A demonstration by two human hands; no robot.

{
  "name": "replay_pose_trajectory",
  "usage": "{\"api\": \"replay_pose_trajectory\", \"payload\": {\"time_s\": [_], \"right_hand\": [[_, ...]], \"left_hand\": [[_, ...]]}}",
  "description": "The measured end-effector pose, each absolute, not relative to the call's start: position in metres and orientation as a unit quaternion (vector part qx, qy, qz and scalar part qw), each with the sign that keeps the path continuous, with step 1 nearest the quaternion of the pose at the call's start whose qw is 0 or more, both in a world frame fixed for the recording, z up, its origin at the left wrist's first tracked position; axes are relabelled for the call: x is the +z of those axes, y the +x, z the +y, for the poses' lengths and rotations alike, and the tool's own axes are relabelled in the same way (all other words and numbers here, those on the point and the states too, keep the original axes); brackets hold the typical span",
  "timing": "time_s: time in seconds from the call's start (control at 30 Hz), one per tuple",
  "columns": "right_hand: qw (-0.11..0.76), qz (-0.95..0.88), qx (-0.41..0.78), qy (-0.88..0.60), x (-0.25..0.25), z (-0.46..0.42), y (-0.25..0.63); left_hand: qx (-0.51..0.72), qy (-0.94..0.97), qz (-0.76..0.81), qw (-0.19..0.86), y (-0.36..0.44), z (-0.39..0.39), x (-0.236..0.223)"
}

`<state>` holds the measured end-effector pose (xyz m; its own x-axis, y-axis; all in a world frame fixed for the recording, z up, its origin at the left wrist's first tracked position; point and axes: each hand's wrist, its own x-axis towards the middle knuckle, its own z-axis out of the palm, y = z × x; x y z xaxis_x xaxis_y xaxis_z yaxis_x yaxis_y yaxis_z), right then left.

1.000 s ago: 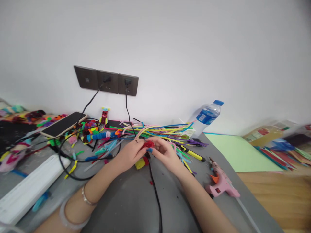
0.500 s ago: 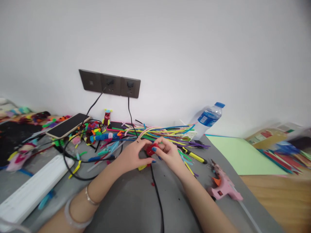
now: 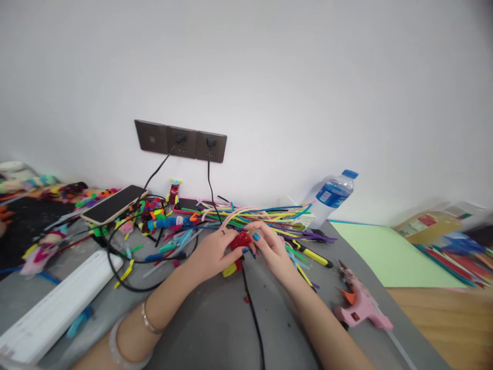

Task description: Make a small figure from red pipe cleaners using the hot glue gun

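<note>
Above the middle of the table, my left hand (image 3: 211,256) grips a small red fuzzy piece (image 3: 242,239), apparently coiled pipe cleaner, between thumb and fingers. My right hand (image 3: 271,250) is closed at the right side of the same piece, thumb against curled fingers, partly hiding it. Just below my left fingertips shows a yellow fuzzy piece (image 3: 230,270) with a bit of red beside it; whether it joins the held piece I cannot tell. Behind both hands spreads a pile of loose colourful pipe cleaners (image 3: 262,213). A black cable (image 3: 251,308) runs beneath them toward me.
At right lie a pink glue gun (image 3: 360,306), a yellow cutter knife (image 3: 311,253) and green paper (image 3: 389,252). A water bottle (image 3: 334,195) leans near the wall. Leftward are a white power strip (image 3: 57,308), a phone (image 3: 115,204) and small pipe-cleaner figures (image 3: 174,192).
The view has shifted slightly, so everything sits a little lower and further right. My right fingers have eased slightly off the red piece, and more of it and the yellow piece shows.
</note>
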<state>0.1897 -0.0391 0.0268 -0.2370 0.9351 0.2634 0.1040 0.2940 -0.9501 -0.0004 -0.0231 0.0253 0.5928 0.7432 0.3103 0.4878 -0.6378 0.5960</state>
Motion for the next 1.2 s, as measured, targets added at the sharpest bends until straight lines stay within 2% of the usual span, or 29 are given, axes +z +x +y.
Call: {"api": "replay_pose_trajectory", "payload": {"time_s": [0.33, 0.57, 0.7, 0.87, 1.0, 1.2], "right_hand": [[0.479, -0.631, 0.508, -0.338, 0.027, -0.041, 0.184], [0.538, -0.531, 0.554, -0.347, 0.020, -0.036, 0.187], [0.533, -0.531, 0.571, -0.329, 0.019, -0.037, 0.185], [0.534, -0.521, 0.575, -0.337, 0.019, -0.037, 0.184], [0.494, -0.524, 0.607, -0.337, 0.017, -0.036, 0.183], [0.483, -0.540, 0.610, -0.320, 0.012, -0.035, 0.183]], "left_hand": [[0.279, 0.872, 0.334, 0.224, -0.002, -0.022, 0.027], [0.369, 0.797, 0.350, 0.326, 0.003, -0.023, 0.031], [0.442, 0.741, 0.333, 0.381, 0.006, -0.023, 0.032], [0.471, 0.697, 0.302, 0.448, 0.005, -0.021, 0.029], [0.485, 0.661, 0.313, 0.480, 0.002, -0.017, 0.028], [0.502, 0.679, 0.283, 0.455, 0.000, -0.014, 0.031]]}}
